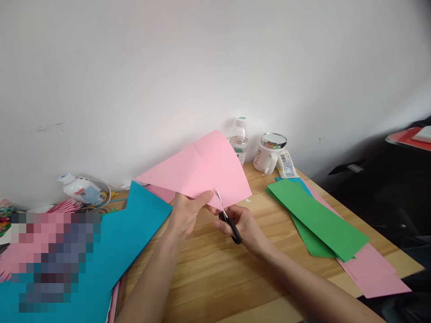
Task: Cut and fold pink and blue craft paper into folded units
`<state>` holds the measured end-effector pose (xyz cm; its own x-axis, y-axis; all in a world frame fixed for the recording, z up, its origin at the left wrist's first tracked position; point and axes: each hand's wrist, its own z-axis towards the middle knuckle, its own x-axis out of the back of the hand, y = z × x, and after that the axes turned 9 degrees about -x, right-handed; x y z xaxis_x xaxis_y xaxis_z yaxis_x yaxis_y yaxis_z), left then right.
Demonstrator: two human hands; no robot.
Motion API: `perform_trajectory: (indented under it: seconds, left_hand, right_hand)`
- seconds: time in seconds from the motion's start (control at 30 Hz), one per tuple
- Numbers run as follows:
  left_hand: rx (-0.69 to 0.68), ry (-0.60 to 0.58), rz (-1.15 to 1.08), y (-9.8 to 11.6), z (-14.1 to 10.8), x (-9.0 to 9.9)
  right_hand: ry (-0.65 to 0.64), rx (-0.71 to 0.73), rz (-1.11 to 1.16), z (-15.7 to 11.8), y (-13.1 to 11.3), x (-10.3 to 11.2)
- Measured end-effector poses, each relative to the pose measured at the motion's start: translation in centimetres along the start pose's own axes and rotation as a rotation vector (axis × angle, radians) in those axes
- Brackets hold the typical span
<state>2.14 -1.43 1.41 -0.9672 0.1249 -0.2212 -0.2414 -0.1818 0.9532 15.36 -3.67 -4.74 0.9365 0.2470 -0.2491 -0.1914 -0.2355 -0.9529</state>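
My left hand (190,208) grips the near edge of a large pink sheet of paper (208,166), thumb on top and fingers beneath. The sheet is held up off the table and curves toward the wall, with a faint crease near its top. In my right hand (244,226) is a pair of scissors (232,228) with black handles. One blade lies over the paper at its near edge, close to my left thumb; the other blade is hidden by the sheet.
Blue sheets (114,246) are stacked at left, near a white bottle (82,190). Green strips (323,217) lie over pink strips (373,269) at right. A clear water bottle (239,141), a white mug (266,157) and a small packet (287,165) stand by the wall (168,67).
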Motion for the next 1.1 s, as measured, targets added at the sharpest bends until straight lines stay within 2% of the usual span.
perform_trajectory:
  seconds: [0.5,1.1]
  left_hand:
    - [0.010,0.012,-0.025,-0.04,0.06,0.04]
    - [0.024,0.013,-0.059,0.08,0.04,0.01]
  right_hand:
    - [0.013,-0.026,0.029,-0.11,0.11,-0.08]
    - [0.048,-0.032,-0.042,-0.09,0.15,-0.17]
